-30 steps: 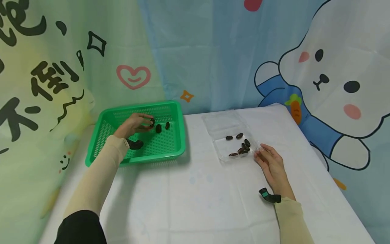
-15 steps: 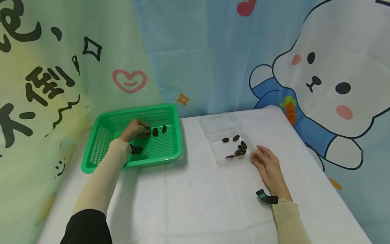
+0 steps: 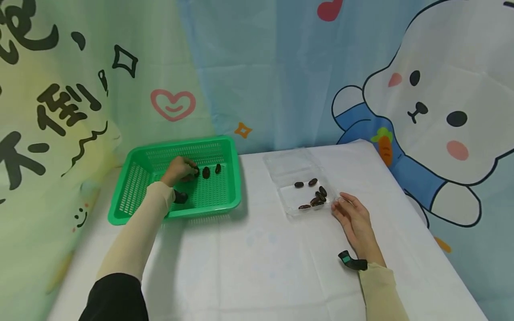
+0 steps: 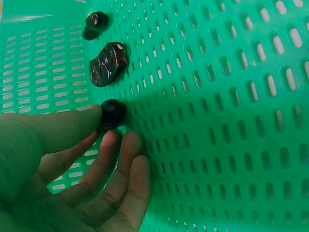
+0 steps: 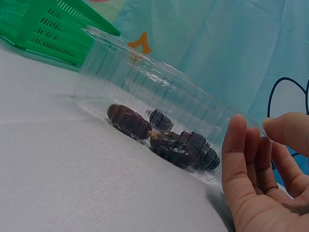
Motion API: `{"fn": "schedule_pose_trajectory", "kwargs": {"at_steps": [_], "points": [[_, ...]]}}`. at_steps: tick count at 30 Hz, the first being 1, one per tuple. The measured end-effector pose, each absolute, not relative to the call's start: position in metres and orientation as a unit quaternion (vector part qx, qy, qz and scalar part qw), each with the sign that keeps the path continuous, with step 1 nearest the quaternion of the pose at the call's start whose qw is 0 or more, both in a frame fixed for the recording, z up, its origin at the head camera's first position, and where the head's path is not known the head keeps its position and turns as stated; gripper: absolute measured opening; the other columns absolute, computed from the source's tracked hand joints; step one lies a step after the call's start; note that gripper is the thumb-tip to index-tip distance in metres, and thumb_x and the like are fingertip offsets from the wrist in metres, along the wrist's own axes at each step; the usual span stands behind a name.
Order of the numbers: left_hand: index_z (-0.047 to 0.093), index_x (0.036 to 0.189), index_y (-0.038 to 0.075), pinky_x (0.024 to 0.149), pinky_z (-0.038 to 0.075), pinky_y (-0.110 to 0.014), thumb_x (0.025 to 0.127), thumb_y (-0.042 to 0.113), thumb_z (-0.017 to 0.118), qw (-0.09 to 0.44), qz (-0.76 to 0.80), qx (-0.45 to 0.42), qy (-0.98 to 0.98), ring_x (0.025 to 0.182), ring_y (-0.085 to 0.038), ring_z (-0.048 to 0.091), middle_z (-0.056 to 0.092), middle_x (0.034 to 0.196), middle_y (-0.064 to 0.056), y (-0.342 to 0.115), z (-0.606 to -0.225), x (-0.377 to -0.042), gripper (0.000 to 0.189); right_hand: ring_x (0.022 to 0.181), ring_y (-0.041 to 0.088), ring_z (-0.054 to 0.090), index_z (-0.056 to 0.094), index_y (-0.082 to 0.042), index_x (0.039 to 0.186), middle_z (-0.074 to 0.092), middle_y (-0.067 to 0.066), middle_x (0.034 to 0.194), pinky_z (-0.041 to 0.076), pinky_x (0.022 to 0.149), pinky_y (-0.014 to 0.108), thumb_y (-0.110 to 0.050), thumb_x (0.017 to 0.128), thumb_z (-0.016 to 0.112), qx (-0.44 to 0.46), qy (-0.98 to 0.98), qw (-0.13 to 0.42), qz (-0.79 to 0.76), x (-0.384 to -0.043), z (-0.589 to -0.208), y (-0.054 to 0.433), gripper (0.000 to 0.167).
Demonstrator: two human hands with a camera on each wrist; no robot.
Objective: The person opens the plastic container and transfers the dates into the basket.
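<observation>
Inside the green basket (image 3: pixel 209 209), my left hand (image 3: pixel 180 170) pinches a dark, glossy date (image 4: pixel 113 114) between thumb and fingertips, close to the basket floor. Two more dates lie beside it in a row: a wrinkled one (image 4: pixel 109 65) and a smaller one (image 4: pixel 96 24) farther along. On the right, my right hand (image 3: pixel 355 220) holds the rim of a clear plastic box (image 5: pixel 159 72) at its near right corner, thumb on the edge and fingers against the wall. Several dates (image 5: pixel 129 122) lie in the box, most of them bunched near that corner.
The box's clear lid (image 3: pixel 287 161) lies folded back toward the curtain. Both containers stand on a white tablecloth (image 3: pixel 249 267). A printed curtain (image 3: pixel 257 80) hangs right behind the table, and the basket's raised walls surround my left hand.
My left hand has lowered its date from above the basket floor down beside the two others, its fingers drawing in. The right hand stays at the box corner; the head view shifts slightly.
</observation>
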State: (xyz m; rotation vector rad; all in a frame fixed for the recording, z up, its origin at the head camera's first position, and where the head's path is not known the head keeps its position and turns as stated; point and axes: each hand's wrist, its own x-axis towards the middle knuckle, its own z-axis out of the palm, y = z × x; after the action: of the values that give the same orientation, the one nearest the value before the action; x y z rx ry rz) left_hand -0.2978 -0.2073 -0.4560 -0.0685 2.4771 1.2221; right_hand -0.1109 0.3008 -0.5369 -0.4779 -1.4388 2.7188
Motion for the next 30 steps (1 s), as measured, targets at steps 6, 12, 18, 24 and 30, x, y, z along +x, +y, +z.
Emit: {"fn": "schedule_pose_trajectory", "kwargs": {"at_steps": [6, 12, 18, 24, 30], "points": [[0.060, 0.137, -0.008, 0.092, 0.061, -0.047, 0.104, 0.007, 0.059, 0.183, 0.419, -0.027, 0.889, 0.100, -0.033, 0.069, 0.057, 0.136, -0.028, -0.212, -0.457, -0.300, 0.036, 0.104, 0.010, 0.064, 0.057, -0.010, 0.136, 0.062, 0.002, 0.114, 0.059, 0.094, 0.022, -0.009, 0.102, 0.067, -0.155, -0.462, 0.014, 0.873, -0.110, -0.538, 0.300, 0.035], [0.060, 0.139, -0.008, 0.090, 0.061, -0.049, 0.102, 0.007, 0.058, 0.195, 0.371, -0.009, 0.908, 0.093, -0.036, 0.072, 0.056, 0.141, -0.030, -0.219, -0.446, -0.298, 0.039, 0.104, 0.010, 0.065, 0.059, -0.010, 0.134, 0.064, 0.001, 0.112, 0.059, 0.094, 0.022, -0.008, 0.102, 0.066, -0.152, -0.458, 0.010, 0.876, -0.109, -0.536, 0.299, 0.033], [0.059, 0.141, -0.008, 0.095, 0.060, -0.054, 0.103, 0.012, 0.060, 0.196, 0.333, 0.026, 0.922, 0.108, -0.046, 0.071, 0.050, 0.149, -0.032, -0.225, -0.425, -0.292, 0.043, 0.103, 0.011, 0.065, 0.059, -0.010, 0.134, 0.064, 0.003, 0.113, 0.060, 0.093, 0.022, -0.007, 0.101, 0.067, -0.154, -0.458, 0.013, 0.876, -0.109, -0.536, 0.300, 0.034], [0.059, 0.142, -0.005, 0.088, 0.061, -0.044, 0.105, 0.015, 0.060, 0.173, 0.349, 0.050, 0.920, 0.092, -0.029, 0.073, 0.064, 0.135, -0.032, -0.227, -0.403, -0.283, 0.042, 0.104, 0.012, 0.065, 0.060, -0.010, 0.134, 0.063, 0.004, 0.113, 0.060, 0.093, 0.023, -0.007, 0.101, 0.068, -0.155, -0.457, 0.017, 0.876, -0.109, -0.537, 0.300, 0.034], [0.060, 0.141, 0.003, 0.084, 0.055, -0.030, 0.107, 0.019, 0.059, 0.099, 0.411, 0.073, 0.903, 0.090, -0.016, 0.067, 0.065, 0.130, -0.025, -0.219, -0.378, -0.253, 0.037, 0.102, 0.011, 0.066, 0.062, -0.012, 0.129, 0.064, 0.003, 0.112, 0.060, 0.093, 0.022, -0.007, 0.102, 0.065, -0.143, -0.451, 0.016, 0.881, -0.111, -0.538, 0.300, 0.027]]}}
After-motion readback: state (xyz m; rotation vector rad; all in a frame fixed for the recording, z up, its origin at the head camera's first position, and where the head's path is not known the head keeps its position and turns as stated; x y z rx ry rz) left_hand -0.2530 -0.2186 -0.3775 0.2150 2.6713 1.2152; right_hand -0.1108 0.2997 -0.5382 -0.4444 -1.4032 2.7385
